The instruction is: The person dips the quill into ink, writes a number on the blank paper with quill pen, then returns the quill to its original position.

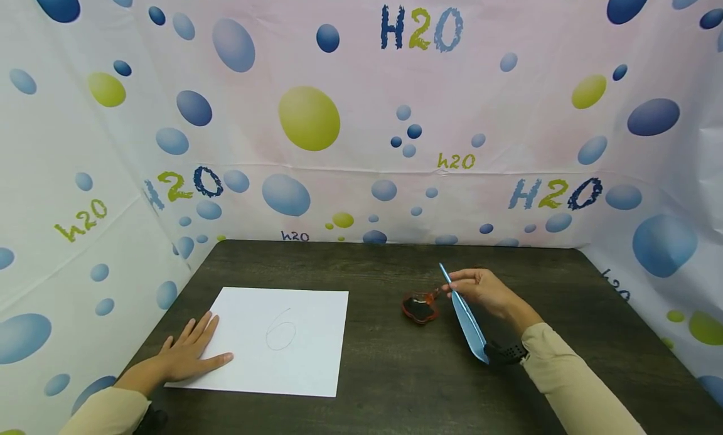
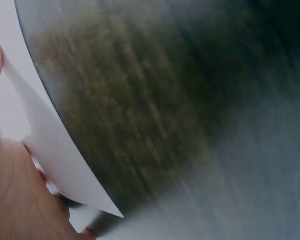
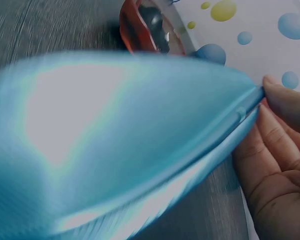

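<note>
My left hand, fingers spread, rests over the left edge of a white sheet of paper. A "6"-like figure is drawn in thin pencil-like line on the sheet. My right hand pinches the edge of a glossy light-blue plate-like thing between thumb and fingers. It is tilted steeply, seen nearly edge-on from the head, and its exact kind I cannot tell. In the right wrist view, its broad shiny face tapers to the fingertips. Just left of it lies a red-framed hand mirror, its handle pointing towards my right hand.
Everything lies on a dark wood-grain table. Behind and beside it hangs a white sheet printed with blue and green dots and "H2O" lettering. A dark band sits at my right wrist.
</note>
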Action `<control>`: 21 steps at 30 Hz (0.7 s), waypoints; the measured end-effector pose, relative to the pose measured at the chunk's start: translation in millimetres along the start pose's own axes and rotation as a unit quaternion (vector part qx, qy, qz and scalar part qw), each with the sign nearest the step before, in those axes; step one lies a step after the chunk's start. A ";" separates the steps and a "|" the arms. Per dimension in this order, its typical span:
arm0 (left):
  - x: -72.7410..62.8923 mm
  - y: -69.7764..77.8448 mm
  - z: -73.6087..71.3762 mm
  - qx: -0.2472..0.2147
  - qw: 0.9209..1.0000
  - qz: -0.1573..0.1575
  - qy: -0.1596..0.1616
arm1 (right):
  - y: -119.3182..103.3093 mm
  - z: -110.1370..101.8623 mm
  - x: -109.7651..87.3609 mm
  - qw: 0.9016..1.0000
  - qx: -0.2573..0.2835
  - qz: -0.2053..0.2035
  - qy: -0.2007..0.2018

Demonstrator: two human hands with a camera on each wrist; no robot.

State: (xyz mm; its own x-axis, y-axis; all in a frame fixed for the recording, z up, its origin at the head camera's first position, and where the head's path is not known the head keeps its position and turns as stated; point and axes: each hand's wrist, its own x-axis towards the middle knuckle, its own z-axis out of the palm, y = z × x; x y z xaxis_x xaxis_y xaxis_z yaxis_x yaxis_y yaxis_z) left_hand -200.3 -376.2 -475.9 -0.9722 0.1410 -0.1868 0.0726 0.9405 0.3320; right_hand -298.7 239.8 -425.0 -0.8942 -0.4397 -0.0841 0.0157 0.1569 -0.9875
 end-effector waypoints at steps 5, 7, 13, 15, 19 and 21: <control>-0.7 2.4 -3.4 0.000 1.000 0.001 -0.010 | -1.5 -5.0 2.7 0.998 -0.063 0.023 -0.019; -0.8 3.1 -4.8 -0.004 1.000 0.001 -0.013 | -1.7 -5.8 4.4 0.995 -0.091 0.034 -0.020; -1.1 3.9 -4.0 -0.005 1.000 0.003 -0.009 | 0.8 -4.3 10.9 0.988 -0.146 0.049 -0.029; -1.2 3.3 -3.1 -0.004 1.000 0.004 -0.006 | 3.3 -3.3 13.3 0.987 -0.152 0.047 -0.029; -1.7 3.1 -2.2 -0.006 1.000 0.005 -0.004 | 5.2 0.5 16.3 0.983 -0.180 0.035 -0.030; -1.9 3.3 -2.2 -0.006 1.000 0.003 -0.005 | 5.3 2.3 16.8 0.979 -0.197 0.028 -0.032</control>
State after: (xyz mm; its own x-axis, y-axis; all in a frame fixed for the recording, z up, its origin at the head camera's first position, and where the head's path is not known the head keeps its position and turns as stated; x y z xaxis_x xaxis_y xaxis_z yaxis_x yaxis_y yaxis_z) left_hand -198.8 -374.1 -472.4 -0.9692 0.1509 -0.1944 0.0766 0.9358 0.3442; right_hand -312.6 231.3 -432.0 -0.8665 -0.4737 -0.1576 -0.1213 0.5060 -0.8539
